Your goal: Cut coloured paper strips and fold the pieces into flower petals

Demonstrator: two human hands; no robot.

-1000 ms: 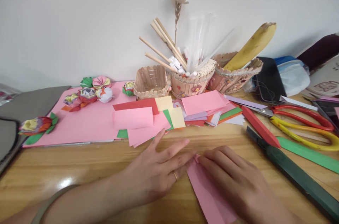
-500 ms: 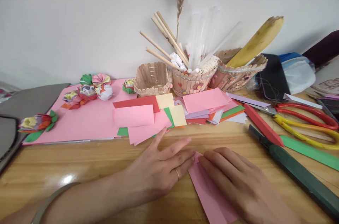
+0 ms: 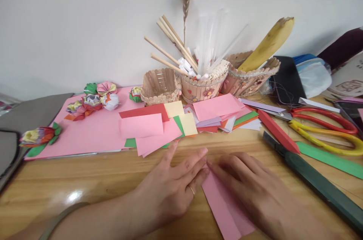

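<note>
1. head view: a creased pink paper (image 3: pixel 219 202) lies aslant on the wooden table (image 3: pixel 107 179), its far end between the person's two hands.
2. left hand (image 3: pixel 172 187), wearing a gold ring (image 3: pixel 192 190), has its fingers stretched out, some tips touching that far end; whether they pinch or only press, i cannot tell.
3. right hand (image 3: pixel 252 190) rests over the paper's right side, fingers bent, tips by the same end; its underside is hidden, so i cannot tell how it grasps.
4. beyond them, loose paper slips (image 3: pixel 141 126) overlap in several colours.
5. at left, paper flowers (image 3: pixel 92 100) sit on a pink sheet (image 3: pixel 93 136).
6. at right lie a dark green tool (image 3: pixel 320 181), a red strip (image 3: pixel 278 130) and scissors (image 3: pixel 326 136).
7. along the wall, the middle basket (image 3: pixel 202 90) holds wooden sticks (image 3: pixel 170 41); the right basket (image 3: pixel 249 84) holds a banana (image 3: pixel 266 45).
</note>
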